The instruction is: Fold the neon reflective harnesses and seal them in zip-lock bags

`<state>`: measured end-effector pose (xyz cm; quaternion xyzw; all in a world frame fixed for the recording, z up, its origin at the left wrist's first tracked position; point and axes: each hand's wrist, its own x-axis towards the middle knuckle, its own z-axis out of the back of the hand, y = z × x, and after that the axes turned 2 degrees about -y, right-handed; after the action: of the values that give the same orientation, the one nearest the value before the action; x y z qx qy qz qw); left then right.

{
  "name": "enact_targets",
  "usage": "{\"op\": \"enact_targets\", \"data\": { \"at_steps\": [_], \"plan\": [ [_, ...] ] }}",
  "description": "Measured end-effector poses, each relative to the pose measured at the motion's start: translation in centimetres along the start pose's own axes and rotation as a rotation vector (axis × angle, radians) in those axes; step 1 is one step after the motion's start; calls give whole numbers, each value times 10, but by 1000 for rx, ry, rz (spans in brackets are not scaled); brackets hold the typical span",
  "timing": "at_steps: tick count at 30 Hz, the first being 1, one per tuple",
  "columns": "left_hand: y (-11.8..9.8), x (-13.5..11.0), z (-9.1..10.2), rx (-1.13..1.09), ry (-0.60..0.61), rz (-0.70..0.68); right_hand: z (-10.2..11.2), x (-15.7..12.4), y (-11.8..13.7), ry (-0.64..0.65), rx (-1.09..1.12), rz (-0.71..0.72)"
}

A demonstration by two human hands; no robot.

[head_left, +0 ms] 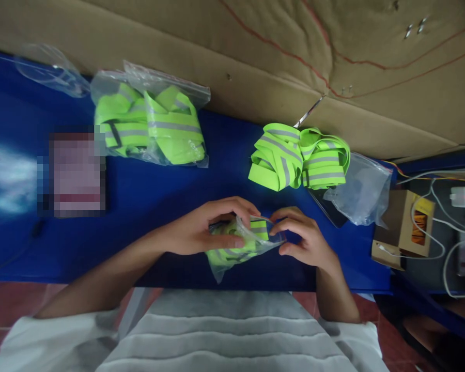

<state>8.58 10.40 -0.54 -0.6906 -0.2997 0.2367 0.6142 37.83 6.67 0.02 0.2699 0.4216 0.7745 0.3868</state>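
Close to the table's front edge, a clear zip bag (220, 258) holds a folded neon-yellow reflective strap (259, 230). My left hand (213, 227) is wrapped over the bag, with the thumb in front and the fingers behind near its mouth. At the bag's open end, my right hand (302, 235) pinches the plastic rim between thumb and fingers. The bag lies tilted, its mouth toward my right hand. Part of the strap is hidden under my left fingers.
Two bundled reflective straps (277, 157) lie farther back, beside an empty clear bag (364, 188) over a dark flat object (329, 206). Filled bags (174, 126) sit back left, near a blurred box (79, 175). A cardboard box (406, 227) and cables (445, 222) are at right.
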Motion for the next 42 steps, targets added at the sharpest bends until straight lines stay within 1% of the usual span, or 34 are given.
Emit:
{"op": "enact_targets", "data": {
  "at_steps": [1,3,6,8,10,12,15,17,20,22,26,28,30,33,35,37,39,42],
  "plan": [
    [-1,0,1,54,18,-12,0,0,0,31,40,-6],
    [-3,-1,4,168,50,-32,-1,-1,1,43,86,-13],
    [-5,-2,9,276,44,-58,-2,-1,4,-26,117,18],
    [-6,-2,12,300,25,-86,0,-2,4,-78,162,46],
    [-8,-2,14,291,31,-119,2,-5,4,-111,238,55],
    [-10,-2,14,272,42,-144,5,-7,3,-111,325,63],
    [-14,-1,12,249,22,-148,6,-10,1,-83,433,86],
    [-15,-1,9,201,41,-124,6,-11,1,-92,443,76],
    [-16,-2,8,67,88,-42,4,-10,3,-147,385,-1],
    [-15,-2,9,11,75,15,4,-10,5,-156,332,-51],
    [-9,-3,13,69,16,58,6,-8,8,-80,282,-99],
    [-6,-4,14,110,-21,85,8,-7,9,-33,270,-85],
    [-5,-4,13,117,-36,133,8,-6,9,-17,220,-62],
    [-6,-6,13,130,-24,243,6,-4,9,-82,141,-94],
    [-7,-6,12,157,-70,294,4,-3,9,-138,142,-141],
    [-7,-5,12,155,-150,293,2,-5,8,-166,184,-198],
    [-5,-3,11,118,-202,281,0,-7,6,-191,255,-265],
    [1,1,6,3,-215,315,-2,-10,4,-219,301,-322]
  ]
}}
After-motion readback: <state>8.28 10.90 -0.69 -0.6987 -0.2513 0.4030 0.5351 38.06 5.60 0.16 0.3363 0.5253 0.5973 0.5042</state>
